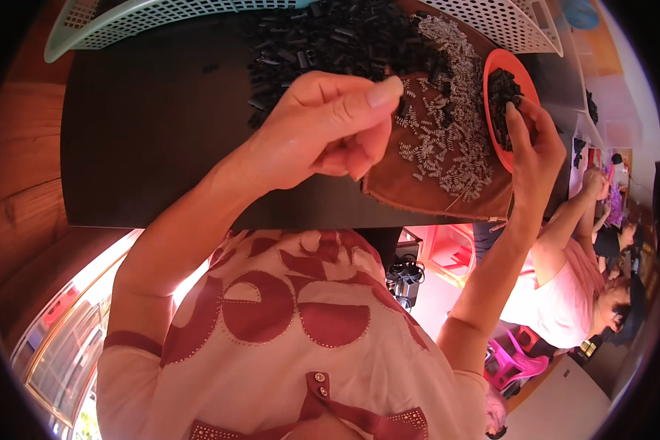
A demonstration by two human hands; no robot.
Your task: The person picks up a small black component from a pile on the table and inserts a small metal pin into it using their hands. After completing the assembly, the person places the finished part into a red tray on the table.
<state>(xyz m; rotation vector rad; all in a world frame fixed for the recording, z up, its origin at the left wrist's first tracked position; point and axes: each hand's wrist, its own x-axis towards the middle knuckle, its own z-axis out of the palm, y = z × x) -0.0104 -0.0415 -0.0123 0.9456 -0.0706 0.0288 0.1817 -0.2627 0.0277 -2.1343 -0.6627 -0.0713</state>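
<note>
My left hand (334,125) is raised over the middle of the dark table, thumb pressed against curled fingers. Whatever it may hold is hidden. At the right, the fingertips of my right hand (537,139) dip into an orange bowl (493,64) and pinch among its small black pieces (502,88). Whether a piece is between them cannot be made out. Many small metal springs (455,143) lie scattered on a brown cloth (411,194) between my hands. Beyond my left hand spreads a large heap of short black plastic parts (345,37).
A pale green perforated basket (139,26) stands along the far left edge, and a white perforated basket (517,26) at the far right. The dark tabletop (139,147) extends to my left. Another person (565,293) sits at the right, near a pink plastic chair (517,363).
</note>
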